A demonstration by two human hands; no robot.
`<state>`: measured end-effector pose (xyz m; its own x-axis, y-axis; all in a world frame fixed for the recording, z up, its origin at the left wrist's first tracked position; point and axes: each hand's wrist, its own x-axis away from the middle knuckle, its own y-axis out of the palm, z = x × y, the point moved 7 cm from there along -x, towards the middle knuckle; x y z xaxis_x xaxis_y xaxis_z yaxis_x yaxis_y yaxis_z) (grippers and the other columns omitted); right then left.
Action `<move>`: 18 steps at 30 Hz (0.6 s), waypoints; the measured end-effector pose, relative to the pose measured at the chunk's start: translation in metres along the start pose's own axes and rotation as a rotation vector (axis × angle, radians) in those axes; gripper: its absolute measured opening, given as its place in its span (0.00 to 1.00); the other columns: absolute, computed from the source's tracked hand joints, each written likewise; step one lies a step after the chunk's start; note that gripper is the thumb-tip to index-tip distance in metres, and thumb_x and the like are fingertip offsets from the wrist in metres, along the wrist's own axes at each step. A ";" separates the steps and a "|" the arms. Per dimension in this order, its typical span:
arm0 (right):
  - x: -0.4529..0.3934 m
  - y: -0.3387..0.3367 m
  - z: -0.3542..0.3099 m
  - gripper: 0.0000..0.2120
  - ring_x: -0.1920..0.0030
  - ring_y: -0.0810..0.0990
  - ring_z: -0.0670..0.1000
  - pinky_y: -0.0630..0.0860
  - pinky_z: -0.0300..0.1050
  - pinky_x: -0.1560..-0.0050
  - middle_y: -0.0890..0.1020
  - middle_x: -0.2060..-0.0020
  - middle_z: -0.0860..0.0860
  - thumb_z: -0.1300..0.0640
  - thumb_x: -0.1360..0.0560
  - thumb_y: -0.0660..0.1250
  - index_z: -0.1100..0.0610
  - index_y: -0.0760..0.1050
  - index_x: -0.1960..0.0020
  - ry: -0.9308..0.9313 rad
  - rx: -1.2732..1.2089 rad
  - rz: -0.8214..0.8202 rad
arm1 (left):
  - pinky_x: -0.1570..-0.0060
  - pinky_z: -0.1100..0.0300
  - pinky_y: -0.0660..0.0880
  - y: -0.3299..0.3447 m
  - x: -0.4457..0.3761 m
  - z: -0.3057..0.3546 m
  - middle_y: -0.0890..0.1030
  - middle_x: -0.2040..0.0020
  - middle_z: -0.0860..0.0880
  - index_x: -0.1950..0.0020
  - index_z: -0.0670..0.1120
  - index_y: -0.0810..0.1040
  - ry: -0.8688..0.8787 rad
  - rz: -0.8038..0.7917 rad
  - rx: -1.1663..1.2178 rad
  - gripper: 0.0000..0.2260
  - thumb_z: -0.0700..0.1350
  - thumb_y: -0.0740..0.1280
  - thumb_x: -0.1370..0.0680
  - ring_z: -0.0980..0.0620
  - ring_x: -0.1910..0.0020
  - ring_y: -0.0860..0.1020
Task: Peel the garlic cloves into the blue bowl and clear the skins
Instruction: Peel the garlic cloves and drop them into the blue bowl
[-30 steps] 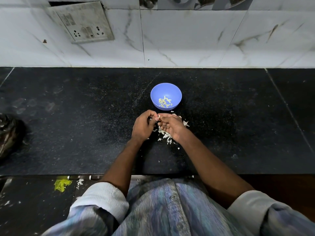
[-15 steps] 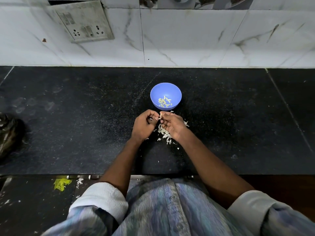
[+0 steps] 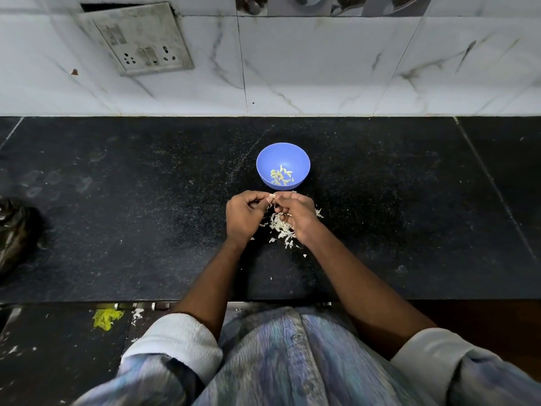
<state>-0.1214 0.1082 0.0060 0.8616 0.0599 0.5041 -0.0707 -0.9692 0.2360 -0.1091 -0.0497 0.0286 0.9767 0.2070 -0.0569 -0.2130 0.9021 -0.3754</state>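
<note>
In the head view I see the blue bowl standing on the black counter just past centre, toward twelve o'clock from my hands. Inside it lies a small cluster of pale peeled cloves, gathered on the bottom toward the bowl's six o'clock side; the rest of the bowl's inside is bare blue.

Just at six o'clock of the bowl, my left hand and right hand meet fingertip to fingertip. Between them I pinch one garlic clove, a pale bit showing at the top where the fingers of both hands curl in on it. Both hands are closed narrowly round that clove.

Beneath and partly hidden by the right hand lies a heap of white skins on the counter, with flakes scattered toward five and three o'clock of the hands.

At nine o'clock, at the frame's edge, sits a dark crumpled bag. At eleven o'clock a switch plate hangs on the marble-patterned wall tiles.
</note>
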 end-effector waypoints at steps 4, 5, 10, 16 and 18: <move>0.001 -0.001 -0.003 0.05 0.66 0.79 0.45 0.73 0.39 0.64 0.88 0.56 0.54 0.63 0.22 0.71 0.60 0.84 0.48 -0.037 0.106 -0.011 | 0.65 0.60 0.79 0.003 0.005 -0.008 0.88 0.57 0.45 0.46 0.42 0.88 -0.160 0.014 0.262 0.05 0.39 0.73 0.19 0.54 0.63 0.82; 0.001 -0.001 -0.004 0.05 0.65 0.79 0.45 0.74 0.39 0.65 0.88 0.56 0.55 0.63 0.23 0.72 0.61 0.84 0.48 -0.061 0.159 -0.010 | 0.66 0.61 0.78 0.003 0.005 -0.009 0.88 0.57 0.44 0.46 0.42 0.88 -0.178 0.021 0.287 0.05 0.39 0.73 0.19 0.54 0.63 0.82; 0.004 0.005 -0.012 0.04 0.67 0.77 0.47 0.72 0.39 0.67 0.85 0.64 0.57 0.65 0.26 0.71 0.61 0.84 0.56 -0.169 0.289 -0.006 | 0.67 0.62 0.77 0.008 0.005 -0.008 0.87 0.57 0.38 0.47 0.42 0.89 -0.217 -0.005 0.355 0.06 0.37 0.72 0.19 0.51 0.63 0.79; 0.005 0.004 -0.018 0.06 0.67 0.78 0.46 0.72 0.36 0.68 0.87 0.62 0.57 0.64 0.24 0.70 0.60 0.85 0.57 -0.224 0.353 0.013 | 0.65 0.60 0.79 0.005 0.004 -0.012 0.88 0.56 0.42 0.46 0.42 0.89 -0.194 -0.015 0.328 0.06 0.37 0.73 0.19 0.49 0.62 0.81; 0.005 0.004 -0.020 0.06 0.68 0.79 0.44 0.73 0.35 0.67 0.87 0.64 0.56 0.64 0.25 0.70 0.60 0.85 0.58 -0.239 0.389 0.019 | 0.65 0.58 0.79 0.005 0.004 -0.013 0.88 0.56 0.44 0.47 0.42 0.89 -0.189 -0.023 0.292 0.06 0.37 0.73 0.20 0.49 0.62 0.82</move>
<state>-0.1270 0.1095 0.0258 0.9570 0.0290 0.2886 0.0672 -0.9900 -0.1237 -0.1057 -0.0493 0.0142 0.9651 0.2269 0.1310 -0.2159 0.9720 -0.0926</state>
